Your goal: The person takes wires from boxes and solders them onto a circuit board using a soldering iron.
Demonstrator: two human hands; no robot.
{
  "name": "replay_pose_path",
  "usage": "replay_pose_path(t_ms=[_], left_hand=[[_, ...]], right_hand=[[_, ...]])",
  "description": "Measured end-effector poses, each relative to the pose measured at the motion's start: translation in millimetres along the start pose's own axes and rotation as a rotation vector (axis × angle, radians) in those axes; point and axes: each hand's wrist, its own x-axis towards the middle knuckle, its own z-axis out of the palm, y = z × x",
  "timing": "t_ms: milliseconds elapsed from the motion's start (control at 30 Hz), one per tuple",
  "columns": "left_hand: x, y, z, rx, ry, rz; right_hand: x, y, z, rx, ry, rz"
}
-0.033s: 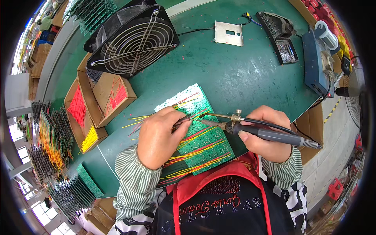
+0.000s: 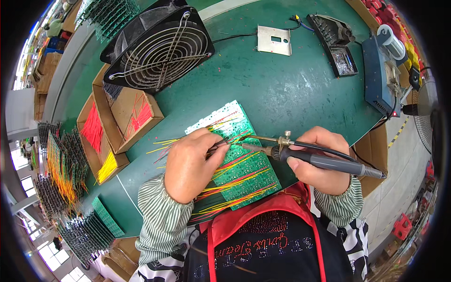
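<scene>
A green circuit board panel [image 2: 249, 181] lies tilted on the table in front of me, with red, yellow and dark wires [image 2: 235, 164] running off its left side. Over the board's upper left, my left hand [image 2: 191, 157] pinches thin dark wires [image 2: 219, 145] between thumb and fingers. My right hand [image 2: 322, 160] is wrapped round a grey soldering iron [image 2: 319, 160] with a metal solder-feed tube [image 2: 263, 138] clamped to it. The iron's tip and the tube's end meet at the board, just right of my left fingertips. The exact contact spot is too small to make out.
A black fan [image 2: 162, 56] stands at the far left, above cardboard trays [image 2: 152, 117] of cut red and yellow wires. Stacked boards [image 2: 87, 237] sit at the left edge. At the far right are a blue soldering station [image 2: 376, 77], a solder spool [image 2: 391, 42] and a black holder [image 2: 331, 37].
</scene>
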Motion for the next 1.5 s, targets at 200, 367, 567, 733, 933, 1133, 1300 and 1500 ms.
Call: replay_pose_path(t_ms=[200,367,567,733,933,1133,1300,1500], left_hand=[[0.6,-1.4,-1.2,0.002,-0.015,0.034],[2.5,0.3,-1.6,0.02,-0.03,0.033],[1.9,0.2,-2.4,0.022,-0.034,0.025],[1.2,0.9,-4.2,0.02,-0.046,0.014],[-2.9,2.8,-34.4,0.239,0.177,-0.012],[-4.5,19.5,-31.0,0.227,0.208,0.11],[-2.4,8.5,-5.9,0.255,0.015,0.091],[1.7,5.5,-8.5,0.088,-0.035,-0.004]], right_hand=[[-2.2,-1.4,-2.2,0.015,0.013,0.014],[-0.1,2.2,2.9,0.023,0.019,0.009],[-0.9,-2.4,-0.8,0.009,0.027,0.002],[-4.6,-0.7,-6.5,-0.004,0.043,-0.018],[-9.1,0.5,-12.7,0.025,0.062,0.027],[-8.4,1.4,-7.0,0.065,0.067,0.055],[-7.0,2.3,0.4,0.087,0.057,0.059],[-5.8,4.0,2.2,0.105,0.053,0.091]])
